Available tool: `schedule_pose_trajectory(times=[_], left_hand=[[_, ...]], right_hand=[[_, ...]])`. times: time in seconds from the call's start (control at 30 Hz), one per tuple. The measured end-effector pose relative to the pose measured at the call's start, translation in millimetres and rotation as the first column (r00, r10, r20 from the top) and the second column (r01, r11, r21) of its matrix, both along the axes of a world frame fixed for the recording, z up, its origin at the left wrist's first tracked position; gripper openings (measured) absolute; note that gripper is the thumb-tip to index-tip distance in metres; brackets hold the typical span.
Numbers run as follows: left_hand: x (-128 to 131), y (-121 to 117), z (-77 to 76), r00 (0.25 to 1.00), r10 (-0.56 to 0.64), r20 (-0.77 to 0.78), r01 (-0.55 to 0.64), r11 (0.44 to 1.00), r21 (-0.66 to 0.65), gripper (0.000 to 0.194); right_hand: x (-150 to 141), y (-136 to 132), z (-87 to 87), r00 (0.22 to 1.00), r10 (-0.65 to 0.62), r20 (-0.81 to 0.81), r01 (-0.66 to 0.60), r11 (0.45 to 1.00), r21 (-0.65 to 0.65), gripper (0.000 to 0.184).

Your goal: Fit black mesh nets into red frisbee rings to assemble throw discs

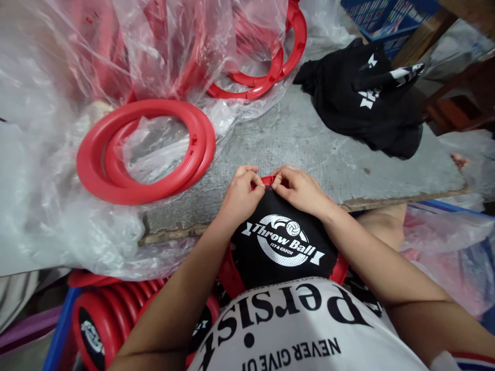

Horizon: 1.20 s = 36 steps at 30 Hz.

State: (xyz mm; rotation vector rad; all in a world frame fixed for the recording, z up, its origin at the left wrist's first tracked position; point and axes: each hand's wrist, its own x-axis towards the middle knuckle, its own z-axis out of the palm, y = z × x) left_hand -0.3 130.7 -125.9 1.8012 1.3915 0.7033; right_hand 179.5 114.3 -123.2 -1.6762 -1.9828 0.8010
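Note:
A black fabric disc [282, 239] printed "Throw Ball" lies over a red plastic ring [232, 275] held close to my body at the table's front edge. At its far edge, my left hand [243, 191] pinches the fabric, thumb and fingers closed. Just to the right, my right hand [297, 188] grips the same edge, its fingers also closed. A short stretch of red rim shows between the two hands. My shirt hides the near edge of the ring, and my fingers cover part of the far edge.
Two loose red rings [143, 193] lie on the grey table [301, 134]. Behind are more rings under clear plastic [170, 46]. Black printed fabric [359, 103] is heaped at right, near a blue basket [386, 44]. Ring discs with black centres [116, 314] fill a blue crate [62, 332] below left.

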Motion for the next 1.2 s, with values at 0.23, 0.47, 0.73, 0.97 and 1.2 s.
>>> schedule_pose_trajectory(times=[0.23, 0.47, 0.73, 0.97, 1.2], left_hand=[[5.9, 0.8, -1.1, 0.996, 0.001, -0.094, 0.002, 0.999, 0.032, 0.017], [-2.5, -11.1, 8.3, 0.982, -0.032, -0.187, 0.058, 0.989, 0.137, 0.011], [-14.3, -34.9, 5.2, 0.968, 0.015, -0.250, 0.027, 0.986, 0.163, 0.016], [0.8, -35.3, -3.8, 0.989, 0.021, -0.147, 0.006, 0.984, 0.177, 0.022], [0.9, -34.4, -5.2, 0.998, 0.043, -0.039, -0.037, 0.989, 0.146, 0.019]], right_hand=[[-4.2, 3.8, 1.6, 0.996, 0.009, 0.083, -0.008, 1.000, -0.018, 0.007], [1.9, 13.9, 2.9, 0.995, 0.074, 0.071, -0.067, 0.993, -0.095, 0.002], [7.5, 24.0, 7.9, 0.977, 0.213, -0.004, -0.213, 0.976, -0.047, 0.015], [-5.9, 31.7, 19.1, 0.907, 0.390, 0.160, -0.388, 0.921, -0.043, 0.010], [6.7, 24.5, -5.4, 0.943, 0.305, -0.132, -0.305, 0.952, 0.017, 0.008]])
